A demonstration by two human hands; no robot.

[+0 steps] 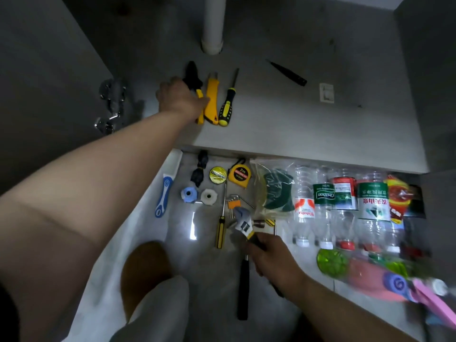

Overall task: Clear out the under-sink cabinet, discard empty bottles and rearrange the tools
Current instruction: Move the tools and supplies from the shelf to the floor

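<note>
My left hand (181,99) reaches into the cabinet (296,124) and holds the yellow-and-black pliers (192,74) by their handles; its fingers are hidden. Right of them lie a yellow utility knife (212,99) and a black-and-yellow screwdriver (228,104), side by side. A thin black tool (287,72) lies farther back right. Over the floor in front, my right hand (271,257) grips the handle of an adjustable wrench (243,223). Several empty plastic bottles (345,206) lie in a row on the floor at the right.
A white drain pipe (212,23) comes down at the cabinet's back; metal valves (111,104) sit at its left wall. On the floor lie a blue-handled brush (165,193), tape measure (239,174), tape roll (218,174), yellow screwdriver (220,230), sponge bag (276,191) and a black-handled tool (243,287).
</note>
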